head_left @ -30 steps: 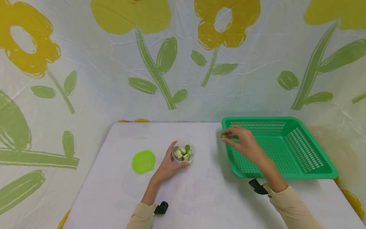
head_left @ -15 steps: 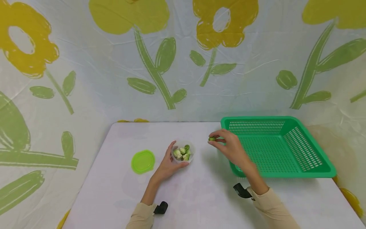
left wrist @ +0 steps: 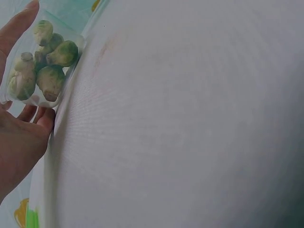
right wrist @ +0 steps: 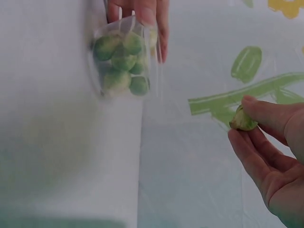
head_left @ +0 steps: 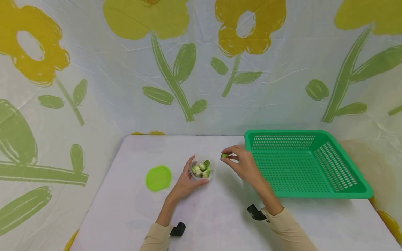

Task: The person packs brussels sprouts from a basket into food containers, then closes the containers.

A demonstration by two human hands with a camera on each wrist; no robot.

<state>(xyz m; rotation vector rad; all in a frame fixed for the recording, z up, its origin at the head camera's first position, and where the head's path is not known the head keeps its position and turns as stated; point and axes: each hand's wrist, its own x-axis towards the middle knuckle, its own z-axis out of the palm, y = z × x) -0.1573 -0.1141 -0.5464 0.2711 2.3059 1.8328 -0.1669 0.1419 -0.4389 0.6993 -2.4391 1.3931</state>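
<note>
My left hand [head_left: 184,184] is curled round a clear plastic container [head_left: 192,174] standing on the table, thumb on the near side and fingers behind it. Inside lie several Brussels sprouts [head_left: 202,167], pale green with whitish cut ends; the left wrist view shows these sprouts [left wrist: 51,83] through the clear wall. Just right of the container, above the table, my right hand [head_left: 243,165] pinches a single Brussels sprout [head_left: 224,155] between thumb and fingertips. Up close in the right wrist view, that sprout [right wrist: 243,119] is small and green with a browned end.
A bright green lid [head_left: 158,178] lies flat on the table, left of my left hand. To the right, a large green perforated basket [head_left: 320,195] occupies the table's right side. Behind the white table [head_left: 213,223] hangs a flower-print sheet [head_left: 276,97].
My right hand has moved left, from over the basket's left rim to near the container, carrying the Brussels sprout. The left hand keeps its hold on the container.
</note>
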